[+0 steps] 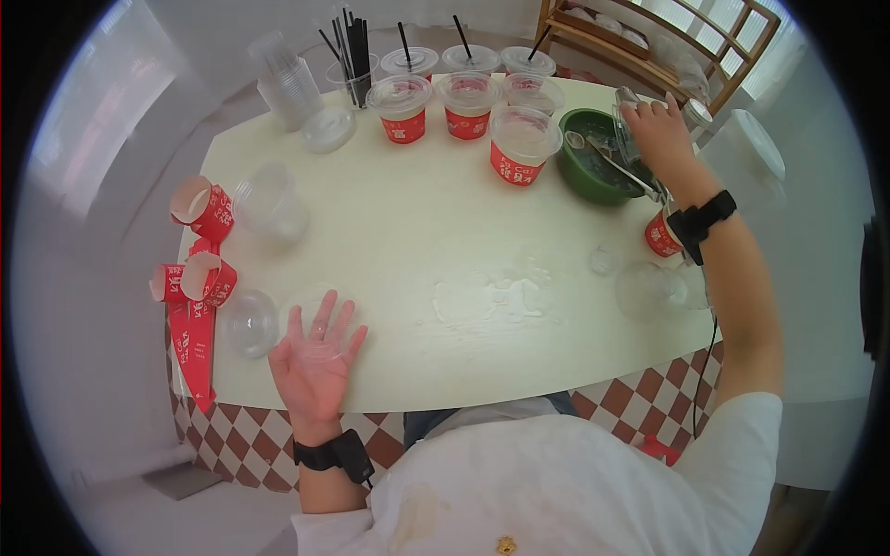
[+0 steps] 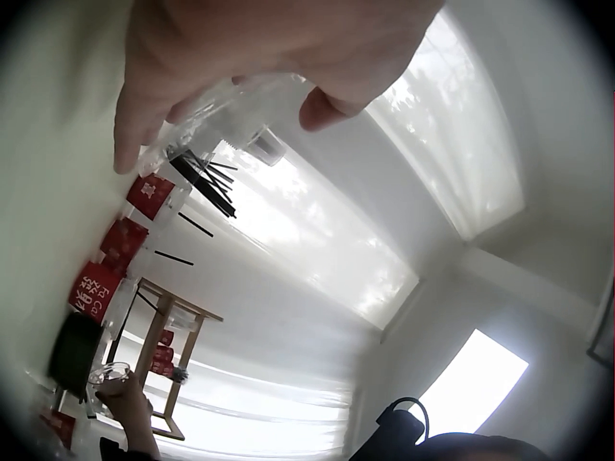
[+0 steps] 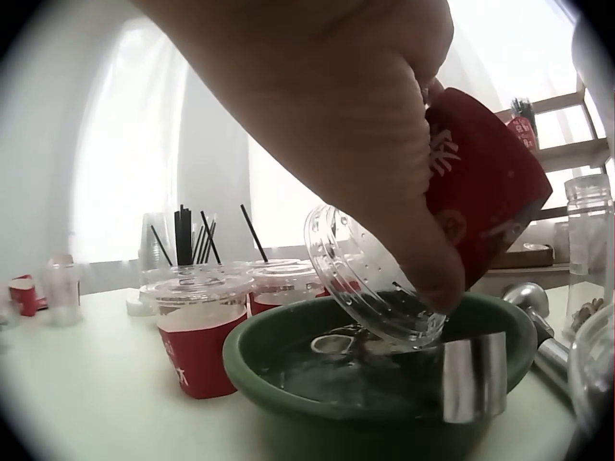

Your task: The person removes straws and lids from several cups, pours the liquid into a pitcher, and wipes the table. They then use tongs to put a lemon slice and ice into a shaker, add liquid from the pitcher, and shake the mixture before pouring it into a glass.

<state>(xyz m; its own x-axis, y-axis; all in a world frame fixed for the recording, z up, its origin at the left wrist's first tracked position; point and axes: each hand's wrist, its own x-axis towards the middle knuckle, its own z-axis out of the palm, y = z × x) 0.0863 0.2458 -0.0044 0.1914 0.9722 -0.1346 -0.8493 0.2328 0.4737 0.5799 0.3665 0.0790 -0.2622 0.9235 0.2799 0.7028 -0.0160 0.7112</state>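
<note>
Table point(image 1: 389, 213): is bearing red-sleeved plastic cups point(image 1: 515, 169) along its far side.
Green bowl point(image 1: 598, 192): is sitting far right, holding liquid.
Left hand point(image 1: 315, 371): is reaching over the near left, fingers extended and spread.
Right hand point(image 1: 662, 139): is curling its fingers round the clear glass.
Clear glass point(image 3: 370, 293): is tilting over the bowl, far right.
Long-handled spoon point(image 1: 619, 167): is resting in the bowl.

Left hand point(image 2: 279, 58), one, fingers extended; clear plastic piece point(image 2: 213, 110) against it. Black straws point(image 2: 204, 182), one bunch. Red cups point(image 2: 123, 243), three, in a row. Green bowl point(image 2: 75, 348), one. Right hand point(image 2: 130, 399), holding clear vessel point(image 2: 108, 373). Wooden rack point(image 2: 147, 360), one.
</note>
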